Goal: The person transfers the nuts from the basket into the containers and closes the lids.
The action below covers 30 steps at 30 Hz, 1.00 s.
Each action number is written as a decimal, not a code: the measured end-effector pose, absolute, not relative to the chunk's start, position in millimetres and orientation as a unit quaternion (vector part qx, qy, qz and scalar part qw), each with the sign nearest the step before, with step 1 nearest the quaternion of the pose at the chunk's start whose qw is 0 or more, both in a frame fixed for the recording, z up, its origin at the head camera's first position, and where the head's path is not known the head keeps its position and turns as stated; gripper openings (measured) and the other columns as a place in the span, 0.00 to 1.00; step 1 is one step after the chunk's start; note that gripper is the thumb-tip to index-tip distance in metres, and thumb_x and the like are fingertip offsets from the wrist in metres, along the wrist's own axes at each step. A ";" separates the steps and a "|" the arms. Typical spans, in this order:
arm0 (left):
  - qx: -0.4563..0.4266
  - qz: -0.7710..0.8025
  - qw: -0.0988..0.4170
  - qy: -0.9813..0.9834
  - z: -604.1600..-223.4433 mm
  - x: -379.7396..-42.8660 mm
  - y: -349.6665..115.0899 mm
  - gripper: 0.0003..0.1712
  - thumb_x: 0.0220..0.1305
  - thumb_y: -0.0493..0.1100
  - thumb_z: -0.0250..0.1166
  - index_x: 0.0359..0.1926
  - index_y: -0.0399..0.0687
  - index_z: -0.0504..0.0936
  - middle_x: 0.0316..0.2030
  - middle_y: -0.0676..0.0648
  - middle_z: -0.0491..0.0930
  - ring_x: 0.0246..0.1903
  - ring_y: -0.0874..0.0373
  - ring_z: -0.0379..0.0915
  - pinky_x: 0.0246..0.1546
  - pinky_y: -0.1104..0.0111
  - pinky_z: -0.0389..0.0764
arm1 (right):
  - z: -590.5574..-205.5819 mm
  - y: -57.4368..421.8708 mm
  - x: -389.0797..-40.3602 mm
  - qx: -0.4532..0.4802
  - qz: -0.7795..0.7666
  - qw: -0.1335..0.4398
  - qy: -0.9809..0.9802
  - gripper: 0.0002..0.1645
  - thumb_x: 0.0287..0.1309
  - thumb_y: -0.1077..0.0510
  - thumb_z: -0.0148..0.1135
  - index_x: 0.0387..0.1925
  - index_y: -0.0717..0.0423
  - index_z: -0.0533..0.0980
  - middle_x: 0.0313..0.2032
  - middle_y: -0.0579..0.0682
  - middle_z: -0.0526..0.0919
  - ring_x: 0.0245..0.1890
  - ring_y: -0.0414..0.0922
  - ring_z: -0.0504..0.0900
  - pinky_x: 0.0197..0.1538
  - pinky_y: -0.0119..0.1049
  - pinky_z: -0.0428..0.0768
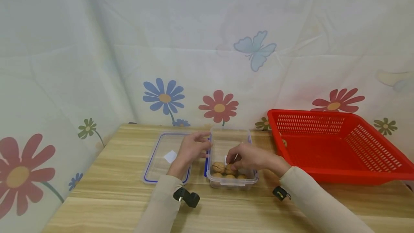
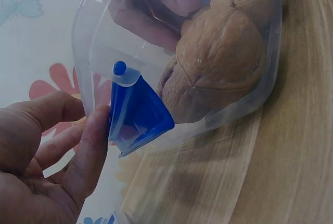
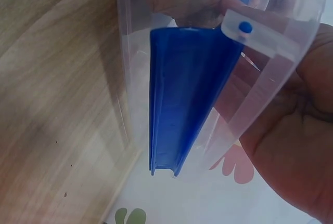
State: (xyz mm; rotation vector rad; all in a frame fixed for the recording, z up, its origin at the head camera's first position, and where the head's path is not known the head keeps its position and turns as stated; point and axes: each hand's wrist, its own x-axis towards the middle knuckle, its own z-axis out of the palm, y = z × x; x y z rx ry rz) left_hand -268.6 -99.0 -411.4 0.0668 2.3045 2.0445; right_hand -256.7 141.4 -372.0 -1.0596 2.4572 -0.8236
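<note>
L hand point(image 1: 192, 148) is resting loose fingers against box point(image 1: 233, 182), prob. steadying it; R hand point(image 1: 245, 156) is pinching walnut point(image 1: 230, 170) inside, near end; lid point(image 1: 166, 145) is lying beside, prob. allowing access.

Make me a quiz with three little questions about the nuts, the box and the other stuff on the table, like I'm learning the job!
1. True or false: the lid is off the box and lies on the table.
2. Which hand has its fingertips inside the box?
3. Fill in the blank: the basket to the right of the box is ____ in colour.

Key
1. True. It lies to the left of the box.
2. The right hand, with its fingers on a walnut. The left hand is at the side of the box.
3. Red.
</note>
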 end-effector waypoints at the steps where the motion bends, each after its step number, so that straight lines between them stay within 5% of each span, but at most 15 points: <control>1: 0.022 0.663 0.030 0.748 -411.6 -268.6 -98.9 0.27 0.68 0.33 0.70 0.67 0.41 0.82 0.53 0.36 0.83 0.41 0.49 0.86 0.36 0.62 0.92 | -371.6 141.4 -256.4 -0.371 -0.290 0.171 0.865 0.10 0.63 0.68 0.74 0.46 0.61 0.86 0.42 0.49 0.89 0.43 0.44 0.88 0.55 0.41 0.89; 30: 0.022 0.664 0.032 0.747 -411.2 -267.6 -98.9 0.27 0.69 0.33 0.69 0.68 0.40 0.81 0.52 0.37 0.84 0.46 0.44 0.86 0.36 0.62 0.92 | -289.8 193.7 -250.9 -0.310 -0.262 0.046 0.913 0.15 0.66 0.59 0.74 0.54 0.53 0.86 0.48 0.48 0.89 0.48 0.48 0.86 0.55 0.46 0.89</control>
